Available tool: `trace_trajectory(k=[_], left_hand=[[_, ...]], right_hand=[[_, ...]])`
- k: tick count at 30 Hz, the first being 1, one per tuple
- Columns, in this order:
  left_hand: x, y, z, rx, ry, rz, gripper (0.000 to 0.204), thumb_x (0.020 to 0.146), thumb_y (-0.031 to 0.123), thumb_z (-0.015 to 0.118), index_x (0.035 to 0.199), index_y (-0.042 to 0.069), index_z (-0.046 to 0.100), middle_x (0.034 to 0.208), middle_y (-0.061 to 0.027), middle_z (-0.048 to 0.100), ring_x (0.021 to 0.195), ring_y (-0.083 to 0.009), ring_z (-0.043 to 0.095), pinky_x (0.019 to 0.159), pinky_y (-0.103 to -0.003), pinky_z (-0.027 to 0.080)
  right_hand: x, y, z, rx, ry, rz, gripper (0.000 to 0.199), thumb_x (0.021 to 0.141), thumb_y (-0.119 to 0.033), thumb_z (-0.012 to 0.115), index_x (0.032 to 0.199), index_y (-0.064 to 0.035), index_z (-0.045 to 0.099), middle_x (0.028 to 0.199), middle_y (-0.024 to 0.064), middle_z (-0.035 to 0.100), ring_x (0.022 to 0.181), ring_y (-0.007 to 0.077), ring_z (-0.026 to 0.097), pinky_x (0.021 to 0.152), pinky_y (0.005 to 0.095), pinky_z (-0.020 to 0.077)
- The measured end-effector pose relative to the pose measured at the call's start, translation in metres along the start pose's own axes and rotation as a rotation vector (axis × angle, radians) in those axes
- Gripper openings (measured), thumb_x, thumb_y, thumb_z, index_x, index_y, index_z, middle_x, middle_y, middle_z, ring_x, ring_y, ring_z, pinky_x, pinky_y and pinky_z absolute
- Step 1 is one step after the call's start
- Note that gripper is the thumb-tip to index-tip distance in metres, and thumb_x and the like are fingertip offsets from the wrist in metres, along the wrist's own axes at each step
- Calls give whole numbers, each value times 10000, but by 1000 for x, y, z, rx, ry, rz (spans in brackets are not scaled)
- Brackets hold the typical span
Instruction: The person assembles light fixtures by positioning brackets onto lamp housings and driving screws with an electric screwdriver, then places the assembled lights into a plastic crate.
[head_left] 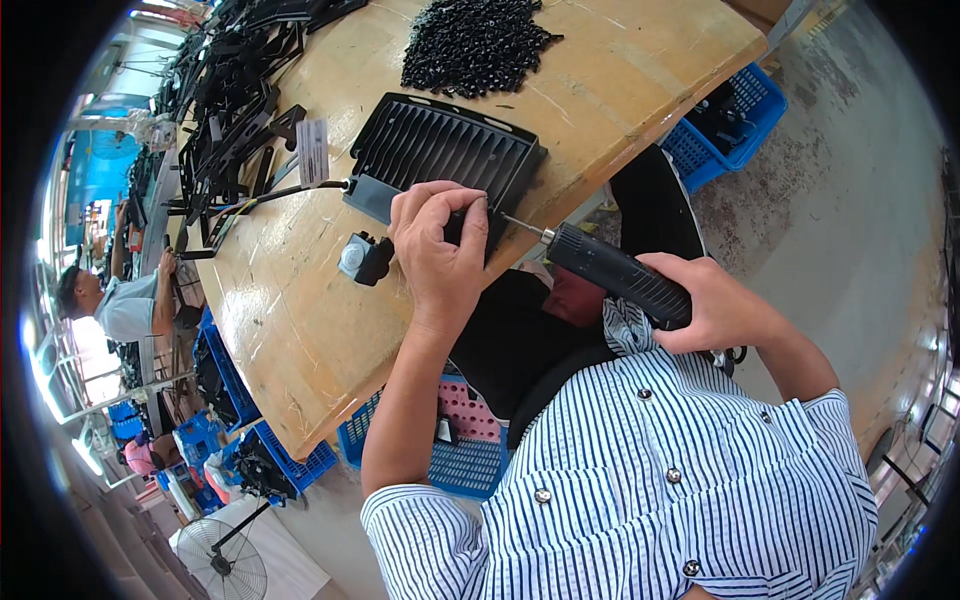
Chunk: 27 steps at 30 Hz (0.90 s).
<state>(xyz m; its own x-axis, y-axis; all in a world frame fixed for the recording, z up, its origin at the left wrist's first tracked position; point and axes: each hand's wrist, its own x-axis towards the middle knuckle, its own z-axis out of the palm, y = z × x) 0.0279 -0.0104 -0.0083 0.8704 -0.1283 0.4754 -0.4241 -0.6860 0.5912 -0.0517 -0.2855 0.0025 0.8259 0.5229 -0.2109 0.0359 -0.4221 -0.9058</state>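
Note:
A black finned housing (440,150), like a floodlight's, lies fins up near the table's edge; a cable (285,192) leaves its left side. My left hand (438,245) is at its near side, thumb and fingers pinched together around something small and dark that I cannot make out. My right hand (715,300) grips a black electric screwdriver (615,272) by its rear end. The tool's thin bit points left, its tip close to my left fingertips at the housing's side. Left of that hand sits a small black part with a whitish dome (352,257), like a sensor.
Small black parts form a heap (475,45) at the table's far side. Black brackets (235,120) pile up at the left of the wooden table (610,70). Blue crates (740,120) stand beside and under it. A person (130,300) works at the far left, near a fan (222,560).

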Motion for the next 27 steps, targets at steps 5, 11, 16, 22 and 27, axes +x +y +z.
trace_trajectory(k=[5,11,16,22,27], left_hand=[[3,4,-5,16,-87,-3,57,800,88,663,818,34,670,880,-28,620,882,-189,530,813,-294,406],[5,3,-10,-70,-158,-2,68,768,56,636,801,59,696,882,-29,634,889,-220,533,825,-324,379],[9,-12,-17,-59,-248,149,268,788,-37,549,1013,52,663,936,-58,610,926,-226,529,841,-328,388],[3,-16,-2,185,-76,252,436,731,-63,518,1140,58,606,1069,-83,564,996,-272,511,868,-368,371],[2,-5,-2,333,-116,196,381,768,-52,491,1107,71,615,1114,-99,534,1068,-294,457,924,-384,335]], right_hand=[[-1,2,-2,14,1,-45,693,650,-170,673,1259,80,458,835,137,619,656,191,625,624,270,494],[-3,-1,-4,3,-7,0,687,639,-184,681,1243,68,471,834,125,623,653,183,624,616,267,491],[-3,-1,-5,-4,-1,9,670,634,-187,682,1228,52,486,819,123,622,651,180,624,611,270,489],[2,2,-10,-80,-3,-24,650,623,-166,685,1208,47,500,820,130,631,657,201,634,627,283,498],[5,-4,-20,-121,-57,9,650,621,-164,691,1206,44,500,805,140,632,661,215,642,633,291,505]])
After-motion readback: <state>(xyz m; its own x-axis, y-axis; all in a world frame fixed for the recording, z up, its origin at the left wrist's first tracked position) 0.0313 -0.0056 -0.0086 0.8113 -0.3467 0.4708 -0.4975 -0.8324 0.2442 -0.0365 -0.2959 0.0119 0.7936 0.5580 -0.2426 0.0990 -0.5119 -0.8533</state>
